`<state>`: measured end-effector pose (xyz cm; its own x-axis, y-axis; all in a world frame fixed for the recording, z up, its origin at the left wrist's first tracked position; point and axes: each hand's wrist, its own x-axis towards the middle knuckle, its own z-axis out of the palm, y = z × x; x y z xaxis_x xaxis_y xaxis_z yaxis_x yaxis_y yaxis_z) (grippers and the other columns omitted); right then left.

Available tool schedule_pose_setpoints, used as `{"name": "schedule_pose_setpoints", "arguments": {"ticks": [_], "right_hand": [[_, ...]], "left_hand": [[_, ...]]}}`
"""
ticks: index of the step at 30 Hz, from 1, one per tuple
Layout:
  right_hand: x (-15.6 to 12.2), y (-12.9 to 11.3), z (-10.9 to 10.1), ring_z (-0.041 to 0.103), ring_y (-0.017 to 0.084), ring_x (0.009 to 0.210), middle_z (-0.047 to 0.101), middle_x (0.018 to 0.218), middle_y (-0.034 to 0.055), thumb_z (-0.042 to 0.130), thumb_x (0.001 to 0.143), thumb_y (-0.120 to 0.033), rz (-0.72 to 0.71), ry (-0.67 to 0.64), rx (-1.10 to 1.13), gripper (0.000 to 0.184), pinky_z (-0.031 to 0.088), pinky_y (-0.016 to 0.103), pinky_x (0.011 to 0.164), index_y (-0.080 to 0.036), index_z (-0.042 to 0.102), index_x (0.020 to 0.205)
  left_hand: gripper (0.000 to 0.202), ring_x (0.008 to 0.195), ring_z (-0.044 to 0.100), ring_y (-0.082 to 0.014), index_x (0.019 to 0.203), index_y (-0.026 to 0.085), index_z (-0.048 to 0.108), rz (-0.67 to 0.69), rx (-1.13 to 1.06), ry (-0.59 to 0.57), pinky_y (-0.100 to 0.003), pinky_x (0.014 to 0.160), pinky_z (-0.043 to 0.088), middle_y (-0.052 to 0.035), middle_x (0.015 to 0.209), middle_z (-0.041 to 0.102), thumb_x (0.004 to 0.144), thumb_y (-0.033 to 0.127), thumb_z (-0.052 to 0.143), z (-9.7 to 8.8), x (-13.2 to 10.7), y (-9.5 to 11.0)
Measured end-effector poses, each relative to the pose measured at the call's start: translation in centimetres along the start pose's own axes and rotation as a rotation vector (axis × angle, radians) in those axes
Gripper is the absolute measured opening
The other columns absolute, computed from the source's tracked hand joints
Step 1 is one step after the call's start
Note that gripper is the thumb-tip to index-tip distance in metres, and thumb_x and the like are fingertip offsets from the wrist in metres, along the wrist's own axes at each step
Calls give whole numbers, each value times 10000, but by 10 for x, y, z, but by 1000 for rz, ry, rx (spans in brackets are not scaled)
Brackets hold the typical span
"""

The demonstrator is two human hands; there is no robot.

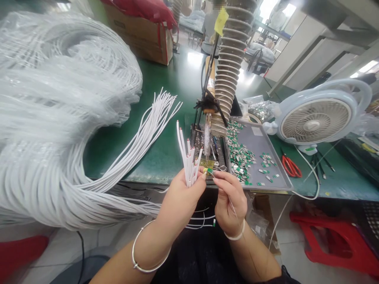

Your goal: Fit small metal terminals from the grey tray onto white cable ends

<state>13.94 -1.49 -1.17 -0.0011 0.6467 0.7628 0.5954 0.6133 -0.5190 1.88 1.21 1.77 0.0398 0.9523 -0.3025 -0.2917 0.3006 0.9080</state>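
Note:
My left hand (182, 197) is closed around a bundle of white cables (189, 161) whose cut ends point up, some with reddish tips. At its thumb and fingertip sits a small green circuit board (209, 171). My right hand (231, 197) pinches a thin solder wire (233, 209), its end close to the board. Just above both hands, a soldering iron (208, 130) hangs tip down in a stand. Below the hands, a few white cables run out, one ending in a green board (214, 223).
A grey tray (260, 146) of small green-and-metal boards lies right of the iron. Beyond it are red-handled pliers (291, 165) and a fan (318, 120). A ribbed exhaust hose (231, 63) comes down behind the iron. A large cable coil (53, 118) fills the left; a person stands far back.

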Motion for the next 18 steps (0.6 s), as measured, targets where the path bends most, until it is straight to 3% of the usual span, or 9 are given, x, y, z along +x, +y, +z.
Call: {"name": "schedule_pose_setpoints", "arguments": {"ticks": [10,18], "right_hand": [[10,1,3,607,194,1001,607,1073,89,448,848,-71,-42,13,-6,332,543,401,821,-235,558,1115],[13,0,5,617,203,978,612,1061,86,445,855,-97,-44,24,-33,314,551,411,798,-246,560,1106]], "left_hand": [[148,410,312,-75,817,185,623,52,20,-71,-207,441,278,87,450,375,752,316,608,-2,4,1],[142,427,340,-79,800,188,621,60,-4,-50,-209,457,296,79,467,408,739,317,627,-1,5,3]]}}
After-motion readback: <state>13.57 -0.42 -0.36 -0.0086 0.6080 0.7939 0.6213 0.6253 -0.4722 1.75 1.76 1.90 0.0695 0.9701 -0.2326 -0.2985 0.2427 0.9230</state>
